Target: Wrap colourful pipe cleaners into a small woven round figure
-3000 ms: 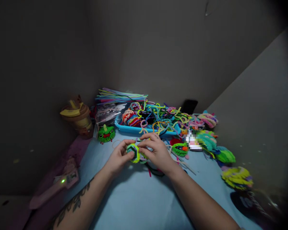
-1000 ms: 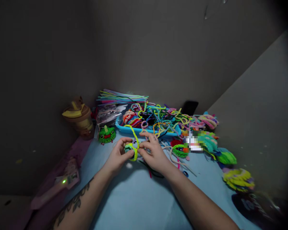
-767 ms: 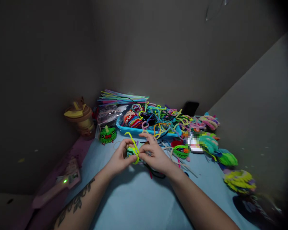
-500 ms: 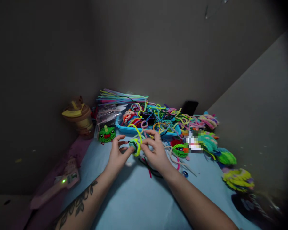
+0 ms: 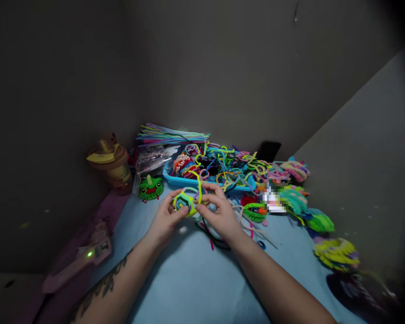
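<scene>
Between my hands, above the light blue table cover [image 5: 189, 279], is a small coiled pipe-cleaner piece [image 5: 182, 202] with a teal and dark middle and a yellow-green outer ring. My left hand [image 5: 165, 220] grips it from the left, thumb on its front face. With thumb and fingers my right hand [image 5: 219, 216] pinches a yellow-green pipe cleaner [image 5: 200, 186] at the piece's right side; its free end points upward. Dark green and pink pipe cleaners [image 5: 214, 240] lie on the cover below my right hand.
Behind is a blue tray [image 5: 175, 181] heaped with coloured pipe cleaners. A bundle of straight pipe cleaners [image 5: 172, 135] lies further back. At left are a green frog-like figure [image 5: 150, 189], a lidded cup [image 5: 113, 166] and a pink glue gun [image 5: 77, 270]. Fuzzy finished pieces [image 5: 335, 254] line the right edge.
My left hand has closed in around the coiled piece, whose face has turned more toward me. The pipe cleaner's free end has gone from curving left to standing nearly upright.
</scene>
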`<state>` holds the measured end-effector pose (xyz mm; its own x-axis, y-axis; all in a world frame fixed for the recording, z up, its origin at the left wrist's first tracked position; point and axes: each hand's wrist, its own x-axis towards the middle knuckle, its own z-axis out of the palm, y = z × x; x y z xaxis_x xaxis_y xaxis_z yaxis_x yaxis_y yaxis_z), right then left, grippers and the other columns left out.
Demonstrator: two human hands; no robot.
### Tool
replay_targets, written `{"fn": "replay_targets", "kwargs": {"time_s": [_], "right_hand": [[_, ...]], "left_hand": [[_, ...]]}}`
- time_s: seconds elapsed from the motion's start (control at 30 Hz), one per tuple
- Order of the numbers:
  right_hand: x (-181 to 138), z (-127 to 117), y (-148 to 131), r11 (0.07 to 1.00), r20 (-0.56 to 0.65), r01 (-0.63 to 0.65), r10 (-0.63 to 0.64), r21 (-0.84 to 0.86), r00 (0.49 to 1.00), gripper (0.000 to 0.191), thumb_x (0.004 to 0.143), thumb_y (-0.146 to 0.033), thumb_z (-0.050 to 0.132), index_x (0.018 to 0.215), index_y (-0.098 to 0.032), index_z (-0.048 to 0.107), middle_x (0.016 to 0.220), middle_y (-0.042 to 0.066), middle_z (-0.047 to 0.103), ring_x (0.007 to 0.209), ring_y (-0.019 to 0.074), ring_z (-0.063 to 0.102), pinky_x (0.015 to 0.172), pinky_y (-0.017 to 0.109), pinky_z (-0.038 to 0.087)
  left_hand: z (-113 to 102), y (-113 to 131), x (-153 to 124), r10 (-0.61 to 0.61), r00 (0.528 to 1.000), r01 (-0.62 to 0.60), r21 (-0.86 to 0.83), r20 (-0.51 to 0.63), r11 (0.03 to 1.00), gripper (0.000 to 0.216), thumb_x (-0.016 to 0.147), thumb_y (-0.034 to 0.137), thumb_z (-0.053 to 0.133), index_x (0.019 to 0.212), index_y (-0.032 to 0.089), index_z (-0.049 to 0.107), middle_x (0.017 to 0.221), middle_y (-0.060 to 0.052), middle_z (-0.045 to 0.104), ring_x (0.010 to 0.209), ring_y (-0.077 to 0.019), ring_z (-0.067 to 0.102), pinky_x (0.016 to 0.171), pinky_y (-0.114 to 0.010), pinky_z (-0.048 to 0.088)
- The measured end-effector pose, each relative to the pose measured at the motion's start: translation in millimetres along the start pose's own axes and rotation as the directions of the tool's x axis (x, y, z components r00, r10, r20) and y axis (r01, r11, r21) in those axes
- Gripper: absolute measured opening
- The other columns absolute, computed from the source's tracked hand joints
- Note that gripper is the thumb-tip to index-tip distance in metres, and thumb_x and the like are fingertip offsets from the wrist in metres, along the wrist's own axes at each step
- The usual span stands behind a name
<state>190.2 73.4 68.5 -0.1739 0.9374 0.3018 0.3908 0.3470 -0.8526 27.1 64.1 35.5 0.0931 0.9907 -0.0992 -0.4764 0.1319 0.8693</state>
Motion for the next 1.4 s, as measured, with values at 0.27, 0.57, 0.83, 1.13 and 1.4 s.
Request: {"fn": "replay_targets", "kwargs": {"time_s": [0.27, 0.57, 0.83, 1.13, 1.4], "right_hand": [[6.3, -5.3, 4.7, 0.971, 0.12, -0.091, 0.065, 0.223, 0.991, 0.009, 0.07, -0.025, 0.072, 0.07, -0.02, 0.064, 0.123, 0.007, 0.051, 0.124, 0.0235, 0.048, 0.104, 0.037, 0.037], [7.0, -4.1, 7.4, 0.98, 0.11, -0.11, 0.092, 0.163, 0.99, 0.014, 0.074, -0.03, 0.068, 0.067, -0.019, 0.062, 0.117, 0.008, 0.05, 0.119, 0.0243, 0.048, 0.105, 0.038, 0.033], [4.9, 1.0, 10.7, 0.995, 0.067, -0.097, 0.095, 0.018, 0.993, 0.017, 0.079, -0.027, 0.059, 0.065, -0.019, 0.055, 0.12, 0.009, 0.049, 0.121, 0.0245, 0.046, 0.103, 0.038, 0.033], [-1.5, 10.0, 6.5, 0.991, -0.033, 0.033, -0.038, -0.128, 0.999, 0.013, 0.078, -0.021, 0.061, 0.065, -0.019, 0.06, 0.117, 0.009, 0.05, 0.117, 0.026, 0.046, 0.1, 0.042, 0.035], [-3.6, 11.6, 5.0, 0.991, 0.035, 0.022, -0.018, -0.129, 0.999, 0.013, 0.077, -0.017, 0.062, 0.065, -0.018, 0.06, 0.116, 0.009, 0.05, 0.119, 0.0261, 0.044, 0.101, 0.043, 0.034]], "left_hand": [[0.3, -1.7, -4.8, -0.084, 0.986, 0.081, 0.028, 0.144, 0.996, 0.053, 0.065, 0.027, 0.082, 0.112, 0.019, 0.059, 0.097, -0.004, 0.067, 0.081, -0.0163, 0.062, 0.071, -0.027, 0.049], [-1.3, 1.5, -6.0, -0.078, 0.975, 0.081, -0.004, 0.209, 0.997, 0.054, 0.067, 0.028, 0.081, 0.115, 0.022, 0.058, 0.099, -0.005, 0.065, 0.081, -0.0165, 0.061, 0.071, -0.029, 0.049], [-1.5, -9.7, -2.5, 0.187, 0.982, -0.182, 0.423, 0.03, 0.888, 0.053, 0.073, 0.034, 0.073, 0.119, 0.022, 0.049, 0.117, -0.009, 0.054, 0.104, -0.0214, 0.056, 0.083, -0.033, 0.048], [-4.1, -14.6, -10.1, 0.424, 0.863, -0.462, 0.771, 0.275, 0.439, 0.021, 0.081, 0.027, 0.062, 0.078, 0.021, 0.042, 0.115, -0.011, 0.054, 0.119, -0.0254, 0.049, 0.091, -0.038, 0.046], [-1.4, -12.3, -10.2, 0.401, 0.858, -0.471, 0.801, 0.319, 0.37, 0.021, 0.081, 0.017, 0.055, 0.07, 0.021, 0.037, 0.105, -0.011, 0.057, 0.118, -0.0242, 0.052, 0.088, -0.034, 0.046]]}}
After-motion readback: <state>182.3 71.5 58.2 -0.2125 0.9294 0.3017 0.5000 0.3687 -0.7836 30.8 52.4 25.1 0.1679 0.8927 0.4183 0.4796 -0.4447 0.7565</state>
